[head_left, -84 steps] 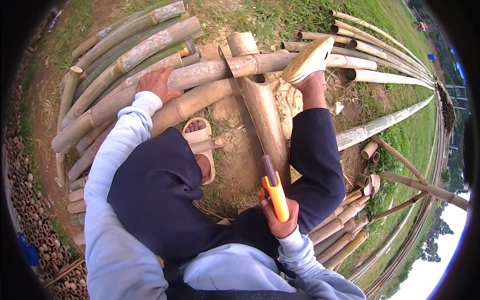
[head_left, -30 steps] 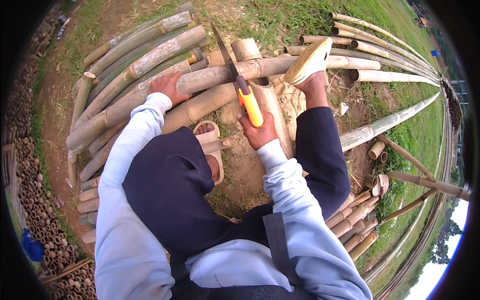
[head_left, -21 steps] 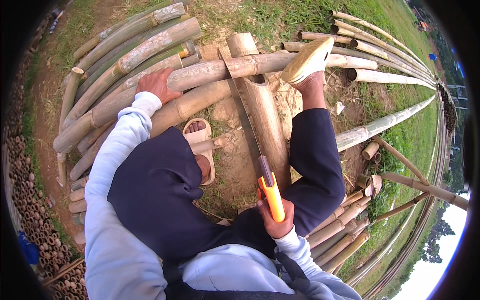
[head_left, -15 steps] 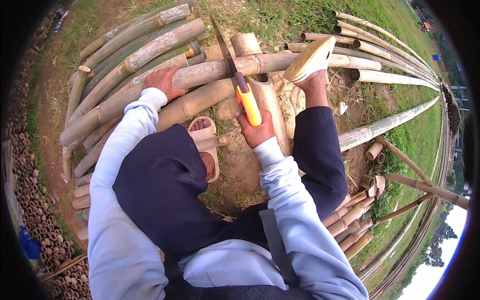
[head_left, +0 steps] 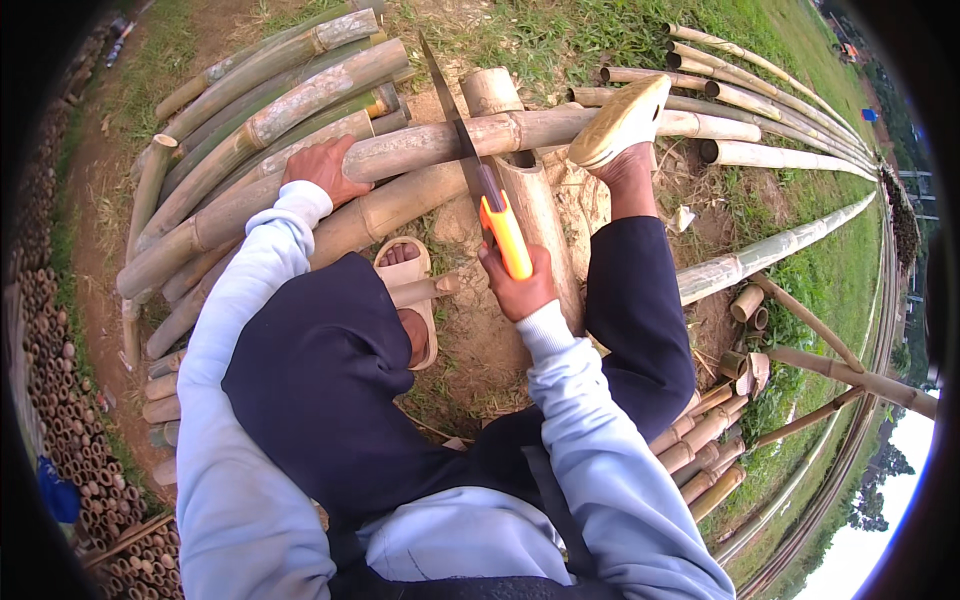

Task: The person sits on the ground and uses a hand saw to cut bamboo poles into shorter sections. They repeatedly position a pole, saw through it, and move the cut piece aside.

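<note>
A bamboo pole [head_left: 425, 150] lies crosswise before me, resting over upright bamboo posts. My left hand [head_left: 322, 172] is closed at its left end, the fingers partly hidden from view. In my right hand [head_left: 520, 285] is the orange handle of a handsaw [head_left: 505, 238]. Its long dark blade stands across the pole and points away from me; how deep it sits in the bamboo I cannot tell. My right foot, in a yellowish clog [head_left: 622, 118], presses on the pole right of the blade.
Cut bamboo lengths [head_left: 290, 105] lie stacked at the left. A thick bamboo post [head_left: 540, 215] leans below the pole. Long poles [head_left: 790, 155] stretch away at the right. My left foot, in a beige sandal [head_left: 425, 320], rests on bare soil. More short pieces [head_left: 705, 440] lie at lower right.
My right hand has drawn the handsaw a little back toward me and to the right. My left hand and right foot stay on the pole.
</note>
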The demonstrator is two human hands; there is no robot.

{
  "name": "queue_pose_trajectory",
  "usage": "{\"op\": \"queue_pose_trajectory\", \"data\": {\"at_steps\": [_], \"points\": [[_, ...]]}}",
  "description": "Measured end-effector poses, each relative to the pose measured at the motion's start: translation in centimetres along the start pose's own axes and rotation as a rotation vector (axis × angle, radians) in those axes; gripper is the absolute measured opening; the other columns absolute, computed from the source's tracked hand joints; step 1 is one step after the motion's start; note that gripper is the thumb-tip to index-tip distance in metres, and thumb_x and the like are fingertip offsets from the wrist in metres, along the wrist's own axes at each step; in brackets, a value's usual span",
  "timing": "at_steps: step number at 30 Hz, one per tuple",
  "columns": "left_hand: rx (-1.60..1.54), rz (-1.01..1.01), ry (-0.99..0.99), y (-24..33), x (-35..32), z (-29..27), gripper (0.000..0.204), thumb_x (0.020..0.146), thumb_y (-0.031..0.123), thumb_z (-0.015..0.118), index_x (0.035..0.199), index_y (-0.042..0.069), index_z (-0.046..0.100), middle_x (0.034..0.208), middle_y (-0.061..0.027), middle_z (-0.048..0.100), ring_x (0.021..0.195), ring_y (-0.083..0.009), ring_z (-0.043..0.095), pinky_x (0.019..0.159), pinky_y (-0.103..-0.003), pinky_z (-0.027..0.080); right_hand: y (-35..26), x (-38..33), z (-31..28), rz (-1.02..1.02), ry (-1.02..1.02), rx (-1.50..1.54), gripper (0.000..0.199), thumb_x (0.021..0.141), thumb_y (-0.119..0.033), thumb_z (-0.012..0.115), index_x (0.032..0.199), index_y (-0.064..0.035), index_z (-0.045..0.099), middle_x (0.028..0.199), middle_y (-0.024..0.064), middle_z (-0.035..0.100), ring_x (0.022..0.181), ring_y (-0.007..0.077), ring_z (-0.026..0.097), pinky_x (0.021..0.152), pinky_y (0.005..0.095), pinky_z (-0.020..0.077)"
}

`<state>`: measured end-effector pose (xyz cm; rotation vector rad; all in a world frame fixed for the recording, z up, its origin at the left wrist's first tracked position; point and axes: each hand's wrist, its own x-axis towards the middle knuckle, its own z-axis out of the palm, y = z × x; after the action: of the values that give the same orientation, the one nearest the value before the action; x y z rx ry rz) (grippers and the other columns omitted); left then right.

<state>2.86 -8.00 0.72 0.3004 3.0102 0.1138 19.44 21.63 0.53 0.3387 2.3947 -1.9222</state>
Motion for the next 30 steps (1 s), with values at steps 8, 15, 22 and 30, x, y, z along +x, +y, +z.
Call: {"op": "queue_pose_trajectory", "data": {"at_steps": [8, 15, 22, 30], "points": [[0.049, -0.046, -0.039, -0.7, -1.0, -0.1, 0.071, 0.070, 0.052, 0.085, 0.127, 0.015, 0.064, 0.114, -0.0136, 0.074, 0.103, -0.0360, 0.072, 0.089, -0.049, 0.058, -0.6, -14.1, -4.1, 0.124, -0.007, 0.045, 0.015, 0.091, -0.008, 0.075, 0.097, 0.0038, 0.070, 0.064, 0.0080, 0.060, 0.060, 0.0123, 0.058, 0.061, 0.0308, 0.0484], [0.064, -0.027, -0.045, 0.0, -1.5, 0.6, 0.074, 0.069, 0.052, 0.085, 0.130, 0.015, 0.064, 0.113, -0.0139, 0.075, 0.103, -0.0353, 0.072, 0.088, -0.049, 0.058, -0.7, -9.1, -3.7, 0.128, -0.053, -0.054, 0.018, 0.091, -0.010, 0.075, 0.098, 0.0056, 0.070, 0.068, 0.0118, 0.064, 0.062, 0.0154, 0.062, 0.061, 0.0326, 0.0491], [0.008, 0.056, 0.097, -0.9, -0.9, 1.1, 0.065, 0.071, 0.052, 0.085, 0.120, 0.014, 0.064, 0.111, -0.0158, 0.075, 0.099, -0.0365, 0.073, 0.086, -0.050, 0.058, -0.7, 1.2, 0.9, -0.062, 0.014, -0.062, 0.029, 0.089, -0.020, 0.077, 0.079, 0.0051, 0.065, 0.061, 0.0189, 0.059, 0.054, 0.0286, 0.057, 0.060, 0.0425, 0.0477], [0.015, 0.010, 0.060, -1.4, -1.5, 1.4, 0.063, 0.070, 0.049, 0.086, 0.116, 0.013, 0.064, 0.104, -0.0160, 0.075, 0.096, -0.0385, 0.072, 0.085, -0.051, 0.058, -2.4, -16.3, -5.0, 0.113, -0.031, -0.067, 0.009, 0.090, -0.003, 0.073, 0.095, 0.0042, 0.070, 0.062, 0.0082, 0.058, 0.057, 0.0147, 0.059, 0.058, 0.0319, 0.0477]]}}
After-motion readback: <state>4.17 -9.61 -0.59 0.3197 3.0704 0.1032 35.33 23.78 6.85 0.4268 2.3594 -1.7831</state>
